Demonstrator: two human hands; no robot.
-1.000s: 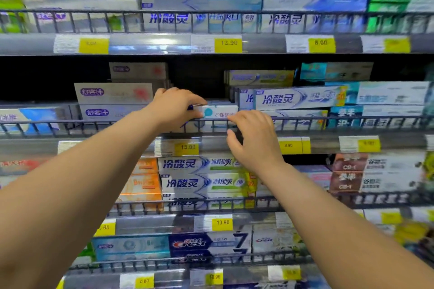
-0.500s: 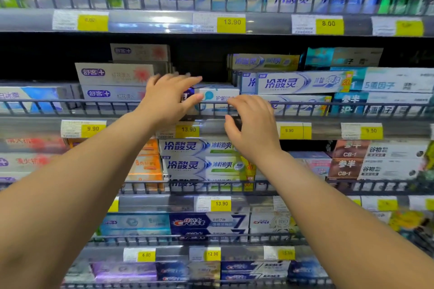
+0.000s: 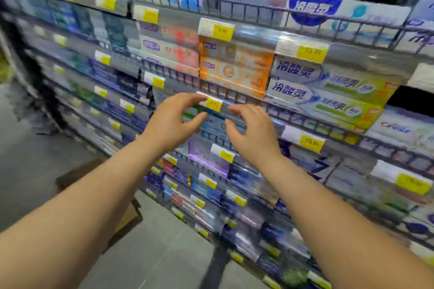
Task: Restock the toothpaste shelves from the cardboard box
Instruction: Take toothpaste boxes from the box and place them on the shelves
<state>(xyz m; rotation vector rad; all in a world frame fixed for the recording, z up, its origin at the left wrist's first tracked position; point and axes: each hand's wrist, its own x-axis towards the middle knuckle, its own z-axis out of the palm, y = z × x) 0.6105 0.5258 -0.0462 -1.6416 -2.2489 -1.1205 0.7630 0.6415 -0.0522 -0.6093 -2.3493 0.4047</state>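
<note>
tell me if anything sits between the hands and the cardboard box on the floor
Nothing visible stands in the way. Both hands, left hand and right hand, are open and empty by the shelves, and the cardboard box lies below, partly hidden behind the left forearm.

Both bare forearms reach forward toward twelve o'clock. The left hand (image 3: 172, 122) and right hand (image 3: 252, 132) hover side by side, apart, fingers (image 3: 192, 98) spread and curled, holding nothing.
</note>
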